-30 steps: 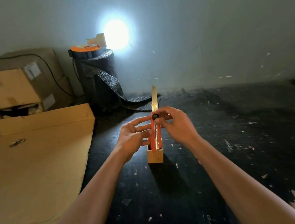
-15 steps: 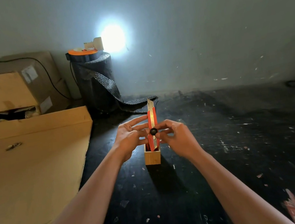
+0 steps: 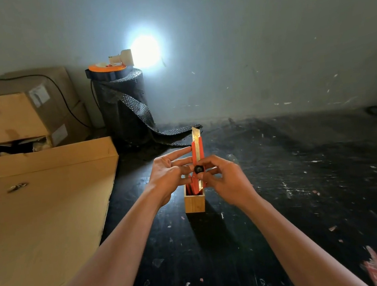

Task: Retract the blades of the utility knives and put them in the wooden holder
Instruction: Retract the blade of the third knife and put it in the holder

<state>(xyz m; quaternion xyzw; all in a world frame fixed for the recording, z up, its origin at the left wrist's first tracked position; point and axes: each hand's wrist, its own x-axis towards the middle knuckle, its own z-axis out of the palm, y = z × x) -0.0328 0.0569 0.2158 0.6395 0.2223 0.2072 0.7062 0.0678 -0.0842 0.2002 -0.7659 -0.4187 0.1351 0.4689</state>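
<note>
1. Utility knife (image 3: 198,160), orange-bodied, stands upright between my hands, its lower end just over or inside the mouth of the wooden holder (image 3: 194,201).
2. My left hand (image 3: 170,176) steadies the knife body from the left, with fingers partly spread and the upper ones resting against the orange casing.
3. My right hand (image 3: 222,179) pinches the black slider knob (image 3: 198,169) between thumb and fingertips, closed on it.
4. A short length of blade (image 3: 196,133) shows above the casing, so I judge the retraction is not finished.
5. More orange shows inside the holder beside this knife, likely knives already stowed; I cannot count them.
6. What is left: slide the knob down until the blade is hidden, then drop this knife fully in.
7. The holder stands on the dark, scuffed bench (image 3: 283,190), with flat cardboard (image 3: 49,219) to the left and a roll of black mesh material (image 3: 124,108) against the wall behind.
</note>
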